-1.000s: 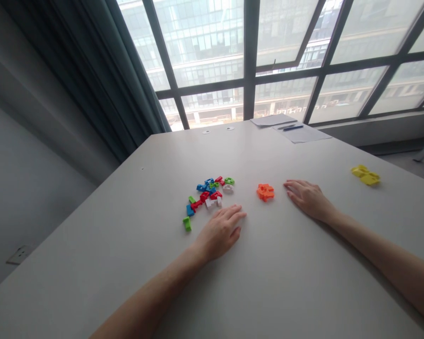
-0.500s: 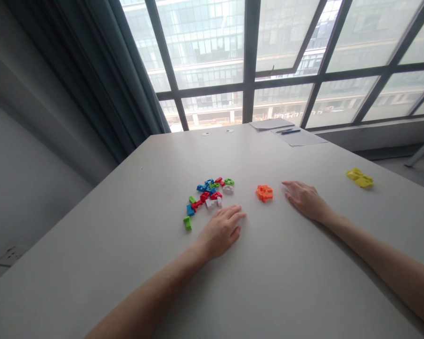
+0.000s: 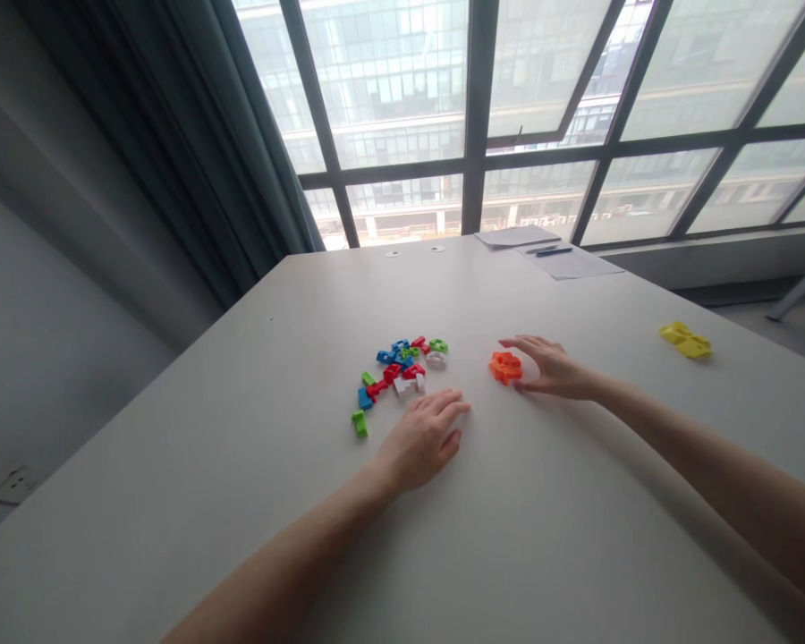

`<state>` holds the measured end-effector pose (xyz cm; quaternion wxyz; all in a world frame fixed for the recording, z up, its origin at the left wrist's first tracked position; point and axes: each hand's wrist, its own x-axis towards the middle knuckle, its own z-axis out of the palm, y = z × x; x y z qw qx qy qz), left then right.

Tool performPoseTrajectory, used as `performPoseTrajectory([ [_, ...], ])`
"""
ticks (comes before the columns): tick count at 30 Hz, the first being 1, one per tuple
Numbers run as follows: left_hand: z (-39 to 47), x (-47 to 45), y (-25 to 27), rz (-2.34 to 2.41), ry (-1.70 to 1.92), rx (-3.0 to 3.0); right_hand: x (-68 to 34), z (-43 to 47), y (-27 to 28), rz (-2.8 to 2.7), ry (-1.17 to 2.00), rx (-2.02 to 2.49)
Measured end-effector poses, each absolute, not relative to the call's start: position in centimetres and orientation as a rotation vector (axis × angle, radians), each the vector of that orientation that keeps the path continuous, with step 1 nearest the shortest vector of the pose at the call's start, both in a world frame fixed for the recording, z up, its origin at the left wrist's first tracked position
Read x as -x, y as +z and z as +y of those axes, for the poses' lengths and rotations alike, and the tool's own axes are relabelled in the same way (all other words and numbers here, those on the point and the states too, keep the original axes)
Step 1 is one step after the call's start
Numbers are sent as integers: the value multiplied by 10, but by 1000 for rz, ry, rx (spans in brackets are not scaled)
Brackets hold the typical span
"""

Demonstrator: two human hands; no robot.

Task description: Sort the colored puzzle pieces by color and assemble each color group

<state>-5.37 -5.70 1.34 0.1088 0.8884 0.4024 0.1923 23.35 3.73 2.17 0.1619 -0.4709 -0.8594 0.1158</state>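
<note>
Right hand (image 3: 548, 365): newly moved in, digits parted beside orange cluster (image 3: 505, 368), now within grasp; left hand (image 3: 419, 440): unmoved, fingers apart.

The orange pieces (image 3: 505, 368) are small and bright, with angular, notched outlines. They sit bunched in one compact, low heap, touching one another; at this size neither their number nor whether any interlock can be told. The heap lies on the white tabletop (image 3: 510, 519), just right of the mixed-colour pieces (image 3: 393, 373), and left of and slightly nearer than the yellow pieces (image 3: 693, 347).
</note>
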Motion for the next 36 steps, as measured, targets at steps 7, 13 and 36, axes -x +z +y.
performPoseTrajectory([
  [7, -56, 55, 12, 1184, 574, -2607, -219, 52, 46, -2666, 376, 1434],
  [13, -57, 56, 13, 1184, 553, -2604, -216, 59, 51, -2719, 418, 1555],
  [36, -55, 54, 11, 1179, 571, -2591, -376, 62, 48, -2501, 374, 1854],
])
